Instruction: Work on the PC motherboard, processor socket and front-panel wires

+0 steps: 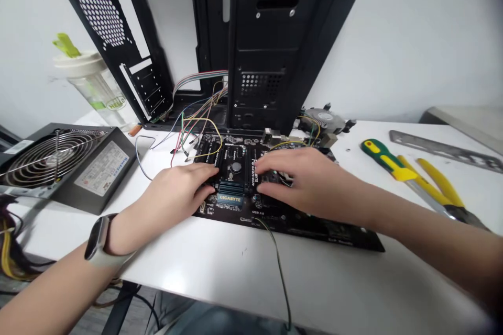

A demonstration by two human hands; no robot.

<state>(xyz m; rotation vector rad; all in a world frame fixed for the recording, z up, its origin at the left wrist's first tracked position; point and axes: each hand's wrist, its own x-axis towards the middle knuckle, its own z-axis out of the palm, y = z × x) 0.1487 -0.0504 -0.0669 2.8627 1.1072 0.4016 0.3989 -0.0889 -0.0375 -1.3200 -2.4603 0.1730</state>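
A black Gigabyte motherboard (271,214) lies on the white table in front of me, its blue heatsink (230,199) facing up. My left hand (178,188), with a watch (97,238) on the wrist, grips the board's left part by the slots, fingers and thumb curled. Over the middle of the board, my right hand (306,175) has curved fingers and thumb down on it, a small gap between their tips. The undersides of both hands' fingers are partly hidden. Thin coloured wires (196,123) run from the case to the board's far left edge.
An open black computer case (271,36) stands behind the board. A power supply (104,167) and a lidded cup (98,86) are at left. To the right lie a green-yellow screwdriver (387,159), yellow-handled pliers (440,183) and a metal plate (444,146). A CPU cooler (324,118) sits behind.
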